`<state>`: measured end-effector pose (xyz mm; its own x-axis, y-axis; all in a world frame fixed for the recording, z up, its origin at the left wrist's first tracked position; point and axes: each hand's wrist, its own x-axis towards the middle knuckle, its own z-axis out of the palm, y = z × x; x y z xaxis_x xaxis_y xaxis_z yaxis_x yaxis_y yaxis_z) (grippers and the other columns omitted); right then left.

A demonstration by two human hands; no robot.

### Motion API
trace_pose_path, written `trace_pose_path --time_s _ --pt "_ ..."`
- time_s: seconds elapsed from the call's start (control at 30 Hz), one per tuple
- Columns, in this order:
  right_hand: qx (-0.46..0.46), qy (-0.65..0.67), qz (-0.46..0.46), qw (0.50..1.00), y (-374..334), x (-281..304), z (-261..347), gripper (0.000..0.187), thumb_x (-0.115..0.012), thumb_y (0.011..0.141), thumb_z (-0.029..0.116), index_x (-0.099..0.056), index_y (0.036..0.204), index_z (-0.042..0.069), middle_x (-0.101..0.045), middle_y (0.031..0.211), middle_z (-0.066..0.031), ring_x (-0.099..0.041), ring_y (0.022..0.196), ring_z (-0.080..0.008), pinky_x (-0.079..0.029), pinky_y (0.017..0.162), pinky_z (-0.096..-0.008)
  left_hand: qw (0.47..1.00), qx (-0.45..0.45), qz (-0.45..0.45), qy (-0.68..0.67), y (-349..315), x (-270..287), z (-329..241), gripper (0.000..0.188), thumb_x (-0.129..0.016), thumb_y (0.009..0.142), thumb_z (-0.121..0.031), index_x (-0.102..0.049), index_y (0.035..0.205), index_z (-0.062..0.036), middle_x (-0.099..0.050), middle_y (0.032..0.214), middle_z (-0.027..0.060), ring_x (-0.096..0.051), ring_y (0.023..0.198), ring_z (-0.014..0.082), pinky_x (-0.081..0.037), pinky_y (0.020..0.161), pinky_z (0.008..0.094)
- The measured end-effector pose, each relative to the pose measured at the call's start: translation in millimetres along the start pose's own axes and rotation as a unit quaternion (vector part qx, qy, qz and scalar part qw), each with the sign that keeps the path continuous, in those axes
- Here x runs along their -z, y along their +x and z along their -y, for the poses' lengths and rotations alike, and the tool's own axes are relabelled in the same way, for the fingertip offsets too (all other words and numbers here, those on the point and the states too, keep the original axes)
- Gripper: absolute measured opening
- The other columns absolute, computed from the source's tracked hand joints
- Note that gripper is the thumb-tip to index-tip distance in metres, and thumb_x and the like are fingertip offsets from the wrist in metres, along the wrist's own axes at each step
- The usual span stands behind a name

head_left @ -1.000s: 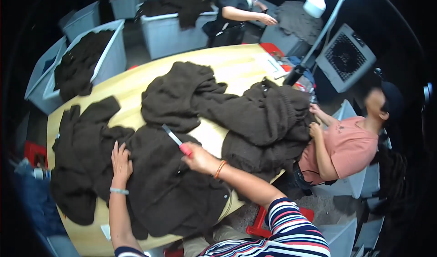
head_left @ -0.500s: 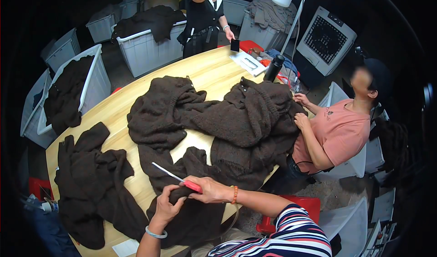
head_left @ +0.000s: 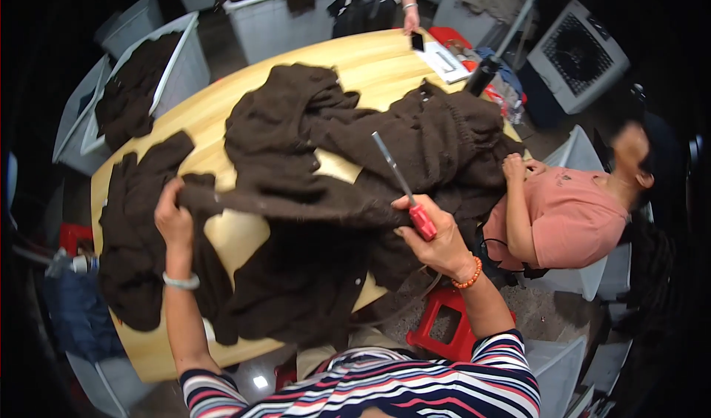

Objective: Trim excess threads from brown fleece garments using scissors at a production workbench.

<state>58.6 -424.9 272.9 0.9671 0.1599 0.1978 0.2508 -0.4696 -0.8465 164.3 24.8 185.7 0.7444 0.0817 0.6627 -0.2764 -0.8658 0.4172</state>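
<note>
A dark brown knit garment [head_left: 318,207] is stretched in a band between my hands above the table. My left hand [head_left: 175,214] pinches the band's left end, fingers closed. My right hand [head_left: 437,236] is closed round the red handle of a screwdriver-like tool [head_left: 421,221], whose thin metal shaft points up and to the left. The right fingers also meet the band's right end; how firmly they grip the cloth I cannot tell. The lower part of the garment hangs dark beneath the band.
More brown knits [head_left: 437,133] are heaped on the wooden table [head_left: 215,147], with another knit [head_left: 141,247] at its left. A co-worker in a pink shirt [head_left: 578,218] touches the heap's right side. Beyond stand a black bottle [head_left: 483,75] and filled bins [head_left: 281,25]. A red stool [head_left: 444,322] is near me.
My hands have parted from close together, left hand going left and right hand right, drawing the garment out between them. The tool now points more upward. The view has shifted.
</note>
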Motion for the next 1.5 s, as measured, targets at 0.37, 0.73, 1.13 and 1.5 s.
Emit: trace_pose_path --time_s 0.37,0.73,1.13,1.5 --pt "0.024 -0.119 0.086 0.989 -51 -58 -92 0.035 -0.06 0.076 -0.006 -0.055 0.11 0.002 -0.06 0.099 -0.0182 -0.062 0.093 -0.0381 -0.051 0.08 -0.0394 0.867 0.408 0.187 -0.217 -158 -22 -4 0.021 -0.059 0.094 -0.018 -0.067 0.097 0.0016 -0.064 0.073 0.0059 -0.059 0.053 0.0118 -0.049 0.046 0.0272" --pt "-0.008 -0.065 0.165 0.984 -74 -75 -90 0.034 -0.063 0.077 -0.004 -0.054 0.11 0.001 -0.061 0.1 -0.0179 -0.062 0.093 -0.0382 -0.052 0.079 -0.0399 0.438 0.61 0.316 -0.58 -201 -90 -176 0.028 -0.064 0.093 -0.03 -0.058 0.1 -0.0036 -0.061 0.083 0.0042 -0.061 0.064 0.0124 -0.049 0.051 0.021" --pt "-0.089 -0.109 0.186 0.973 -89 -62 -95 0.035 -0.067 0.082 0.008 -0.056 0.116 0.006 -0.061 0.103 -0.0185 -0.062 0.095 -0.0381 -0.053 0.078 -0.0425 0.378 0.61 0.18 -0.673 -227 -115 -171 0.01 -0.059 0.093 -0.004 -0.051 0.094 -0.0092 -0.063 0.09 0.0092 -0.069 0.092 0.0332 -0.062 0.076 0.0369" --pt "-0.21 -0.219 0.331 0.894 -101 -46 -67 0.032 -0.064 0.086 0.023 -0.059 0.114 0.009 -0.066 0.079 -0.0226 -0.065 0.077 -0.041 -0.052 0.07 -0.0477 0.488 0.586 0.196 -0.617 -237 -114 -175 0.008 -0.059 0.092 -0.002 -0.054 0.09 -0.0061 -0.065 0.099 0.0107 -0.067 0.093 0.0264 -0.055 0.092 0.0469"
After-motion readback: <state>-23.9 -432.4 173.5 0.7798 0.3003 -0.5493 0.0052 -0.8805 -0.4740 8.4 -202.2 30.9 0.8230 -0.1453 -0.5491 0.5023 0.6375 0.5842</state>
